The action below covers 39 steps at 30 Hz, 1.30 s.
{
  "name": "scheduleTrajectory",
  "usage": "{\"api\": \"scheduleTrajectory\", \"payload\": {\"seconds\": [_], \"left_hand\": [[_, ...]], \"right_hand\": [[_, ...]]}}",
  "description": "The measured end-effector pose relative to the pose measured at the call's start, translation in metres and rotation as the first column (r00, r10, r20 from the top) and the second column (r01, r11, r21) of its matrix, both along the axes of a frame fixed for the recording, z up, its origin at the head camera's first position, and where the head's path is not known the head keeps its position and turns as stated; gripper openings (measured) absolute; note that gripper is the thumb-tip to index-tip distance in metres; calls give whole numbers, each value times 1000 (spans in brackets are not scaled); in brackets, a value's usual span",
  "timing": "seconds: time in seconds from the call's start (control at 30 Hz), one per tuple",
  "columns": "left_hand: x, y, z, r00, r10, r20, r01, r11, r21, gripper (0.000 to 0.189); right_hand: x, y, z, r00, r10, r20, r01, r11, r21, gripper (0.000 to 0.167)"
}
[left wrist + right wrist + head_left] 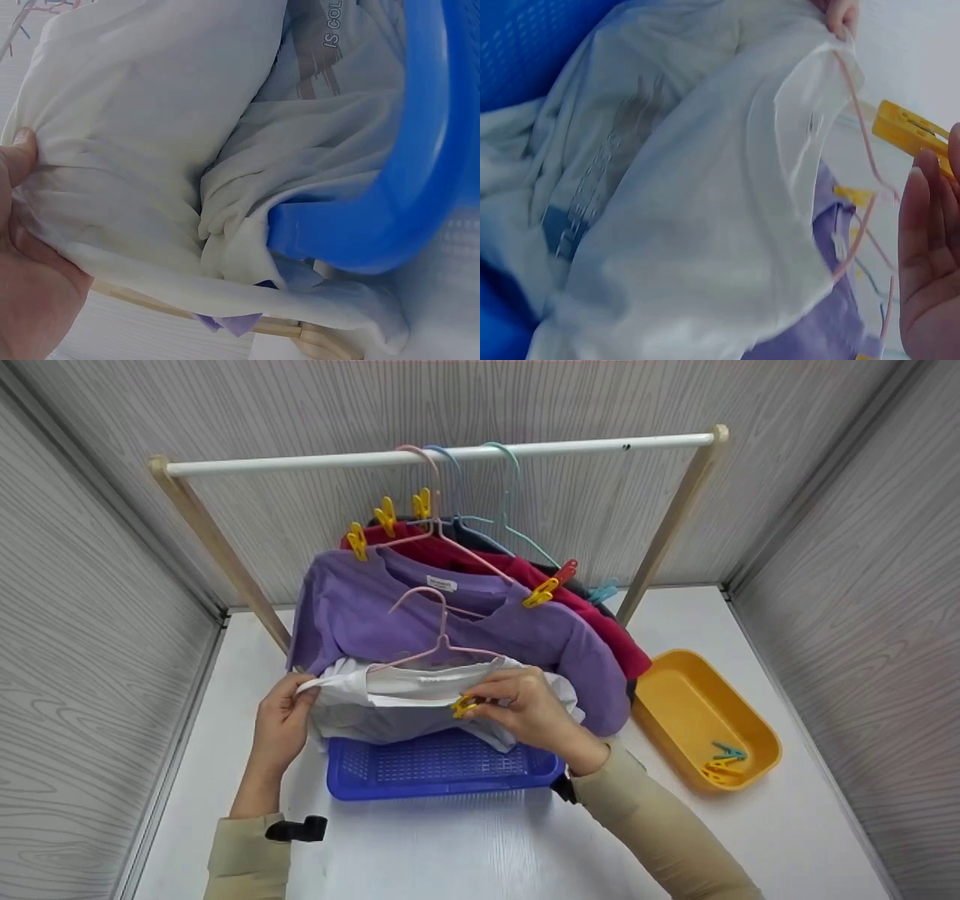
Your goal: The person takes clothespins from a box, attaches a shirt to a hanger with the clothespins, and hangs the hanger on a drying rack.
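Observation:
A white shirt (345,716) with a pink hanger (443,642) in its neck lies partly over a blue basket (450,789). My left hand (283,720) pinches the shirt's shoulder at the left; the left wrist view shows the thumb (25,146) on the cloth. Between the thumb and fingers of my right hand (529,709) is a yellow clothespin (463,706), in front of the shirt's neckline. In the right wrist view that clothespin (907,127) stands apart from the cloth. Grey print shows on the shirt's front (592,172).
Behind, a white rail (300,463) on wooden posts carries a purple shirt (592,660), a red garment (634,654) and a dark one, on hangers with yellow, red and blue clothespins. At the right, a yellow bin (675,667) holds green and yellow clothespins (722,769).

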<state>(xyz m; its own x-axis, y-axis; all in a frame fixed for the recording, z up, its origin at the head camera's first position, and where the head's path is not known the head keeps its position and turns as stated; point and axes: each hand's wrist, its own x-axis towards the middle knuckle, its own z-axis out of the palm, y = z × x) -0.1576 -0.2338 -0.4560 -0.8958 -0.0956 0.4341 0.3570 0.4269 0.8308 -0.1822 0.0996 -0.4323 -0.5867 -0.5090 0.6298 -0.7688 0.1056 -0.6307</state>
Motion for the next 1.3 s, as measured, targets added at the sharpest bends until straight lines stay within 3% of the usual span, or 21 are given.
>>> {"api": "scheduleTrajectory", "payload": {"seconds": [0.3, 0.53, 0.77, 1.0, 1.3], "left_hand": [[-2, 6, -1, 997, 0, -80, -1, 1000, -19, 4], [-3, 6, -2, 995, 1, -98, -3, 1000, -24, 4], [-3, 6, -2, 993, -11, -118, 7, 999, -37, 3], [-3, 6, -3, 992, -18, -121, 12, 999, -48, 3], [-4, 5, -2, 986, -54, -158, 47, 998, -47, 9]], "right_hand": [[-2, -51, 3, 997, -24, -73, 18, 996, -85, 16], [-7, -78, 6, 996, -32, -79, 24, 995, -101, 13], [-15, -100, 9, 985, -89, -146, 72, 991, -117, 14], [-20, -114, 13, 960, -183, -210, 172, 982, -72, 13], [-21, -129, 9, 933, -236, -272, 257, 965, 44, 13]]}}
